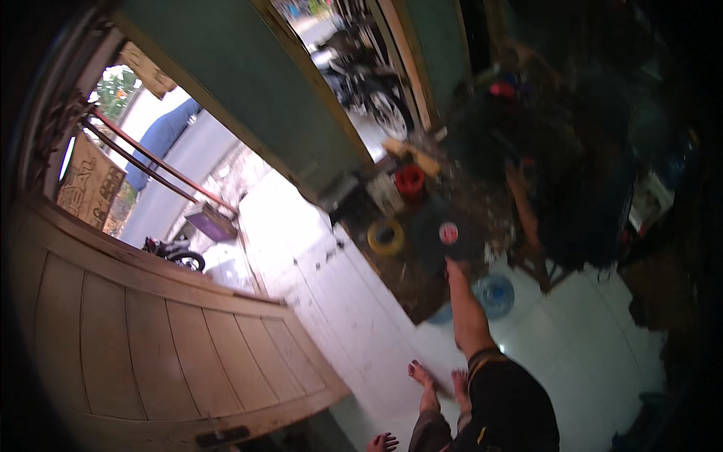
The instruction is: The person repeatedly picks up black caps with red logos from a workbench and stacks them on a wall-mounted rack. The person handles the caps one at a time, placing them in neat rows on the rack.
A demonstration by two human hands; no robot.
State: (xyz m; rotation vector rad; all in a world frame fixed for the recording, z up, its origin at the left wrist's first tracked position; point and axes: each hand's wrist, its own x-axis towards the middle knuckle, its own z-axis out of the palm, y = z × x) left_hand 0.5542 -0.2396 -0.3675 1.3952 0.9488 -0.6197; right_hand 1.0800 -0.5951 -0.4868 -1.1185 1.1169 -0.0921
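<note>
My right hand (452, 266) reaches forward, fingers closed on the lower edge of a dark, roundish object (433, 237) with a red-and-white round label; the object's outline is hard to make out. Beside it a yellow ring (385, 236) lies on the dark worktop (414, 294). Behind are a red round container (409, 181) and wooden pieces (418, 160). A clear blue plastic water jug (495, 295) stands below my arm. My left hand (382, 443) hangs low at the bottom edge with fingers spread and nothing in them. My bare feet show on the white tiles.
A co-worker (572, 188) in dark clothes works at the right, an arm among dim items. An open wooden door (166, 331) fills the lower left. Through doorways show a road, a red pole (162, 168) and parked motorbikes (384, 105). A white plastic item (651, 197) stands far right.
</note>
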